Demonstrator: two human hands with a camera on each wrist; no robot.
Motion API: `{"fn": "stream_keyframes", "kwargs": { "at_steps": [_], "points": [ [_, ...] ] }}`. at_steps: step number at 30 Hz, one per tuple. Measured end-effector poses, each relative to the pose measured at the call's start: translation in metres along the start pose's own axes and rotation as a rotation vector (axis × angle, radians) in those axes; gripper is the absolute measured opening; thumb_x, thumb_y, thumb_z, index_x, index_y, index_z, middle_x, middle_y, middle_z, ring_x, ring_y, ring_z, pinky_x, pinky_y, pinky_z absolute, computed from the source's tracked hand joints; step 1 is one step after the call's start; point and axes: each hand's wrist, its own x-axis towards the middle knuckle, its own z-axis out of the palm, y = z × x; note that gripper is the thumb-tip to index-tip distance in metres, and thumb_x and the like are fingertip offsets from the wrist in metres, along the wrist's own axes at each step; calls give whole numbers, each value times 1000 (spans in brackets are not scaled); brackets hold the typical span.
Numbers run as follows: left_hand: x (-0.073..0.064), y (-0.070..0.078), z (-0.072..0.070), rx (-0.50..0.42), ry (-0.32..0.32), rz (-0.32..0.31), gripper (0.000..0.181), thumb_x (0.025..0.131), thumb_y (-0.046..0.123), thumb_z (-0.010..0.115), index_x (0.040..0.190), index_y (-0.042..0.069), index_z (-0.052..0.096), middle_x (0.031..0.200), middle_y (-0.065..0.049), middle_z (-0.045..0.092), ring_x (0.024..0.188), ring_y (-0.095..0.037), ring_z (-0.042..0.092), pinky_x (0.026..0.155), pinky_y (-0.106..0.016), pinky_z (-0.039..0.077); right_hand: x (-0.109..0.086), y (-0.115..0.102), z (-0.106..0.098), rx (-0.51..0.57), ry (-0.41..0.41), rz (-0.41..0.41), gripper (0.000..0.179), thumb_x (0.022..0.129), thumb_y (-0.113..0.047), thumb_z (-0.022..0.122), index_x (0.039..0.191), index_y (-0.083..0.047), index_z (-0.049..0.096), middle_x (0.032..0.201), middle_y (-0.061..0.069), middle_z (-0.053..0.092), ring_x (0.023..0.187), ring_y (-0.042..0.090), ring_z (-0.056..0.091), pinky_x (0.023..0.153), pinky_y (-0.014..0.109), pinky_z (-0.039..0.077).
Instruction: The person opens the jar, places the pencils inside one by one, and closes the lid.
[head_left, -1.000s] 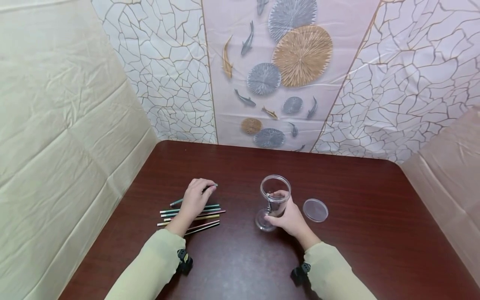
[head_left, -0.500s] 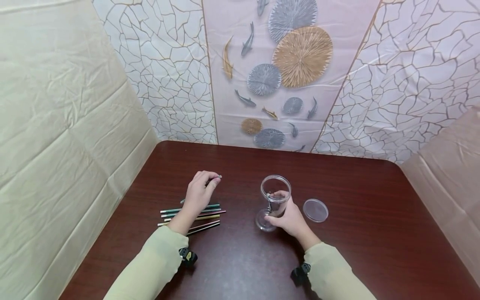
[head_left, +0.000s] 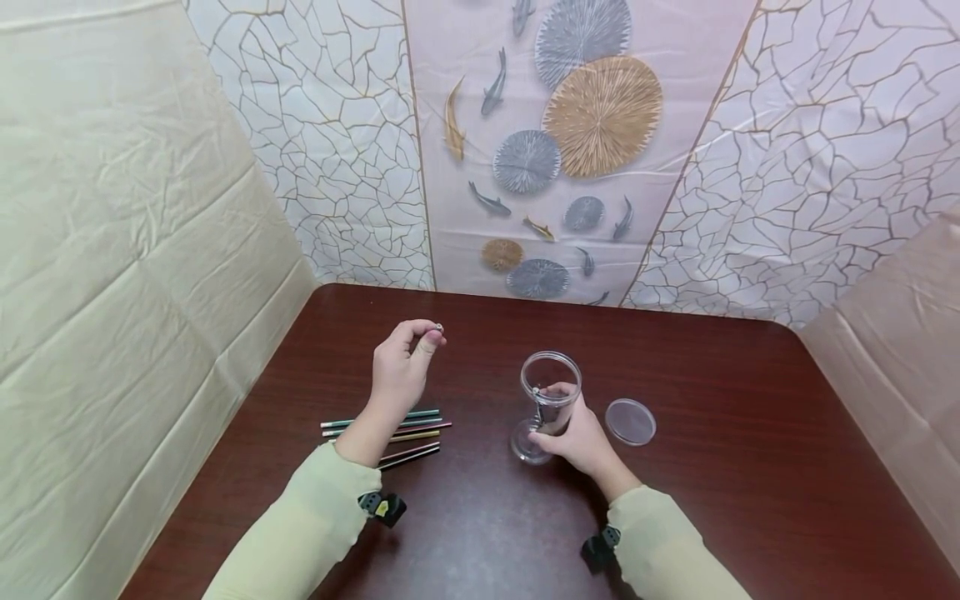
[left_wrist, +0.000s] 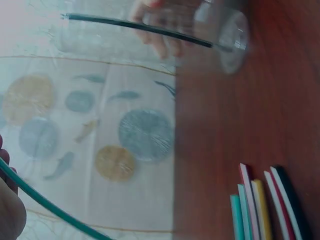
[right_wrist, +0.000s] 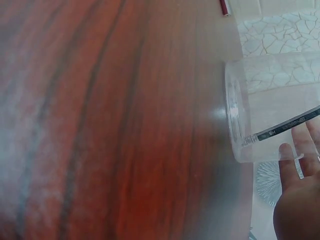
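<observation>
Raised above the table, my left hand (head_left: 400, 367) pinches a green pencil (left_wrist: 55, 209) between thumb and fingers; in the head view only its tip shows past the fingertips. My right hand (head_left: 579, 433) grips the side of a tall clear plastic jar (head_left: 553, 410), which stands upright and uncovered on the table. One black pencil (right_wrist: 287, 125) leans inside the jar, its eraser end at the bottom. Under my left forearm lie several pencils (head_left: 417, 434) in green, yellow, pink and black, partly hidden by the wrist.
A round clear lid (head_left: 631, 421) lies flat on the dark red-brown table (head_left: 720, 483), right of the jar. Patterned cloth (head_left: 360, 150) hangs along the table's far edge, and cream cloth (head_left: 142, 275) drapes the left side.
My left hand has lifted up and away from the table with the green pencil, taking it off the spot beside the other pencils. The right hand and jar have stayed put.
</observation>
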Motion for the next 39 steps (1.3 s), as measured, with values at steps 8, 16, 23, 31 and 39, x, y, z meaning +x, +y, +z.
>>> {"fn": "stream_keyframes", "kwargs": {
  "at_steps": [8, 16, 23, 31, 39],
  "points": [
    [7, 15, -1, -79, 48, -45, 13, 90, 13, 59, 94, 1, 60, 78, -10, 69, 79, -17, 61, 64, -18, 39, 1, 10, 2, 47, 6, -2, 74, 63, -15, 85, 122, -8, 41, 116, 7, 60, 98, 16, 58, 88, 32, 43],
    [12, 26, -2, -281, 81, -121, 17, 93, 10, 55, 97, -7, 55, 81, -17, 69, 84, -5, 63, 76, -20, 45, 0, 9, 2, 30, 8, -5, 73, 64, -16, 85, 122, -9, 41, 114, 6, 60, 95, 14, 58, 86, 32, 43],
    [19, 41, -5, -534, 186, -149, 13, 95, 11, 54, 96, -2, 54, 77, 6, 69, 80, -9, 66, 88, -27, 45, 0, 9, 1, 26, 5, -1, 73, 64, -17, 85, 122, -9, 41, 112, 6, 61, 94, 15, 59, 86, 33, 43],
    [24, 51, -8, -617, 248, -146, 5, 97, 12, 51, 95, 9, 53, 78, 3, 70, 81, -13, 67, 94, -32, 41, -1, 10, 1, -17, 27, -7, 75, 62, -18, 85, 121, -8, 41, 114, 7, 60, 99, 17, 57, 87, 38, 43],
    [27, 56, -9, -666, 290, -129, 3, 98, 10, 49, 96, 9, 51, 81, 1, 71, 84, -14, 68, 98, -37, 38, -2, 11, 2, -19, 24, -6, 75, 63, -19, 85, 121, -8, 41, 115, 7, 60, 99, 17, 57, 87, 39, 43]
  ]
}}
